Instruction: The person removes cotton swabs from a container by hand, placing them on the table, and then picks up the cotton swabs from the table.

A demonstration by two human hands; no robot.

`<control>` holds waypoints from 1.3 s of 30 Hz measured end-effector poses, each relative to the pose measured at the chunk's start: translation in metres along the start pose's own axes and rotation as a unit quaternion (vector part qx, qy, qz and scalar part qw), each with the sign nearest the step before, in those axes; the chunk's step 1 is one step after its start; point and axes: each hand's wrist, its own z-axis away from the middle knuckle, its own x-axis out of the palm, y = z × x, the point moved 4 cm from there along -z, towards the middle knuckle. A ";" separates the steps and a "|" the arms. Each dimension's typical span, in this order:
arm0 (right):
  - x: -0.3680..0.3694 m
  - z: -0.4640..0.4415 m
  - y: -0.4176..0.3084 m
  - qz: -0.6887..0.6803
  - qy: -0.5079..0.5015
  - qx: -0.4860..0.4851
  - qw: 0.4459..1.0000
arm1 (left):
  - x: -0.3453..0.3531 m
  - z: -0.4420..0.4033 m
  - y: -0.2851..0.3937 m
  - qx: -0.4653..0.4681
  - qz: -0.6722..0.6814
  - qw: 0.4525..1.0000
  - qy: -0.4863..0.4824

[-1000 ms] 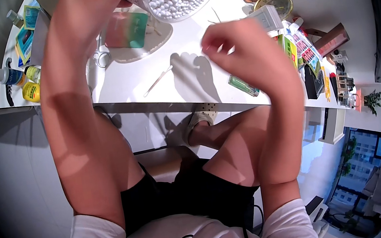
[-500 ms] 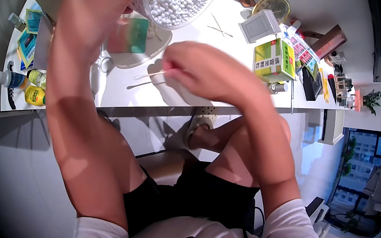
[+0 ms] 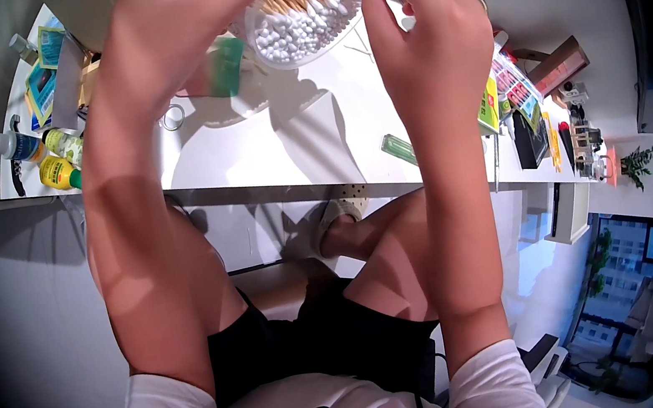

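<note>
My left hand [image 3: 190,26] is at the top of the view, gripping a clear tub [image 3: 297,63] tilted toward me. Many cotton swabs [image 3: 304,26] fill it, white tips toward me and wooden sticks pointing away. At the tub's right edge is my right hand [image 3: 432,36], its thumb and forefinger pinched together. Whether they hold a swab or the rim itself, I cannot tell. Below the tub, a red and green packet [image 3: 222,68] lies on the white table [image 3: 210,158], partly behind my left hand. A loose swab [image 3: 358,49] shows on the tabletop between tub and right hand.
Several bottles, one yellow [image 3: 57,172], and blue packets [image 3: 42,82] stand at the left. A scissor handle [image 3: 173,117] lies near my left wrist. A green strip [image 3: 398,148] is near the front edge. Boxes and a pink-red pack [image 3: 516,78] crowd the right.
My right hand has risen from low over the table, where it held a single swab, to the tub's right edge. The left hand still holds the tub, now slightly higher.
</note>
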 end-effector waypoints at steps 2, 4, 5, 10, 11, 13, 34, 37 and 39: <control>0.005 0.000 0.001 0.011 0.025 -0.012 1.000 | 0.004 -0.006 -0.012 0.016 -0.036 0.999 0.030; 0.004 -0.002 -0.002 0.030 0.053 -0.016 0.998 | 0.013 -0.005 -0.013 0.048 -0.099 0.992 0.062; 0.001 -0.003 -0.005 0.030 0.053 -0.015 0.998 | 0.012 -0.006 -0.016 0.062 -0.124 0.988 0.073; 0.004 -0.001 -0.009 0.062 -0.022 0.029 0.997 | -0.005 -0.015 -0.024 0.033 -0.055 0.998 0.017; 0.006 0.001 -0.009 0.062 -0.023 0.029 0.997 | -0.004 -0.014 -0.023 0.014 -0.065 0.998 0.014; 0.009 0.003 -0.009 0.070 0.000 0.032 0.997 | 0.000 -0.012 -0.020 0.004 -0.063 0.998 0.008; 0.003 -0.003 -0.008 -0.065 -0.026 -0.045 0.997 | -0.003 -0.012 -0.021 0.007 -0.066 0.998 0.018; -0.001 -0.005 -0.013 -0.113 -0.032 -0.047 0.992 | -0.003 -0.014 -0.026 0.023 -0.056 0.998 0.007; 0.002 -0.004 -0.013 -0.102 -0.048 -0.032 0.993 | 0.002 -0.014 -0.022 0.035 -0.041 0.999 0.000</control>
